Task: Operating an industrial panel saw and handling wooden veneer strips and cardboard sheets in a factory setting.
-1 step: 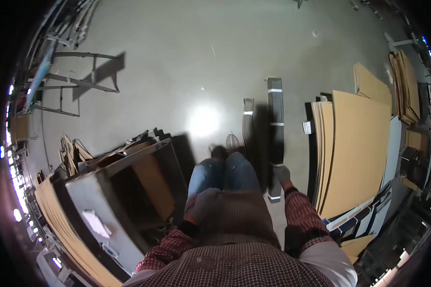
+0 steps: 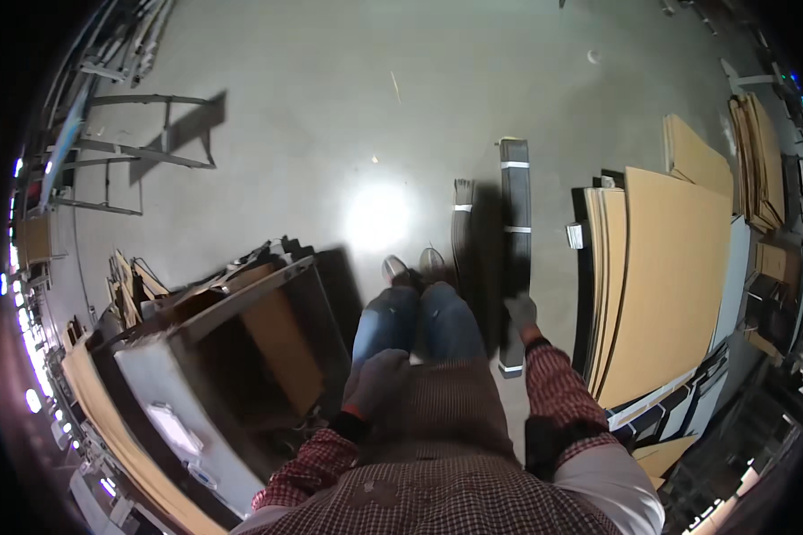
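My left hand (image 2: 379,382), in a grey glove, is closed in front of the checked apron (image 2: 442,401), above my left thigh. Its fingers curl inward, and I cannot make out whether they hold anything. Ahead of my body on the right, my gloved right hand (image 2: 522,314) overlaps the long dark strapped bundle (image 2: 516,205) in view. Whether it touches the bundle does not show, and its fingers are blurred. To the left of that bundle is a thinner bundle of dark strips (image 2: 461,227) with a pale band. My shoes (image 2: 432,260) stand on the floor beside the thin bundle.
A grey metal bin (image 2: 174,383) with brown board inside stands close on my left. Large tan sheets (image 2: 665,276) lean in a stack on the right. A metal frame (image 2: 147,160) stands at the far left on the grey floor (image 2: 330,107).
Both shoes now show, the left one further forward than before. My right hand has shifted slightly forward. My left hand stays closed by the apron.
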### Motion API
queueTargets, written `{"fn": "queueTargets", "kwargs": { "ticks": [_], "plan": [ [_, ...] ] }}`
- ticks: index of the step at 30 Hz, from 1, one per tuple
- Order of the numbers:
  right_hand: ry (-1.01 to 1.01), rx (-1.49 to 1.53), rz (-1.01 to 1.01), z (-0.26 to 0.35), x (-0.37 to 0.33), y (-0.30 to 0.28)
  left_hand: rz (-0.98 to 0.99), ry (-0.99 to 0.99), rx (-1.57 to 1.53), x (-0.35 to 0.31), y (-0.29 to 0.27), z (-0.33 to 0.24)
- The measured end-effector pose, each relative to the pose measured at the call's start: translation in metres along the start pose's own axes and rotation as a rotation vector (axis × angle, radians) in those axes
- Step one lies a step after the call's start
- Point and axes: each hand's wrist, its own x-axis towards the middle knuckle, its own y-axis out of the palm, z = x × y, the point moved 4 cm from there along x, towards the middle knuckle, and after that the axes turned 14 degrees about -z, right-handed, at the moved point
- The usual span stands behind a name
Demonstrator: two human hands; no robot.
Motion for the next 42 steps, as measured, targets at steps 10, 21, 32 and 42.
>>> {"fn": "queueTargets", "kwargs": {
  "ticks": [10, 21, 32, 42],
  "plan": [
    [0.327, -0.204, -0.119, 0.161, 0.24, 0.258, -0.141, -0.102, 0.016, 0.092, 0.046, 0.114],
    [0.194, 0.158, -0.071, 0.205, 0.226, 0.19, -0.127, -0.215, -0.118, 0.14, 0.038, 0.092],
    [-0.315, 0.942, 0.347, 0.482, 0.009, -0.245, 0.098, -0.144, -0.037, 0.08, -0.026, 0.039],
    [-0.742, 0.52, 0.667, 0.712, -0.098, -0.39, -0.883, -0.485, -0.452, 0.016, -0.319, 0.017]
  ]
}}
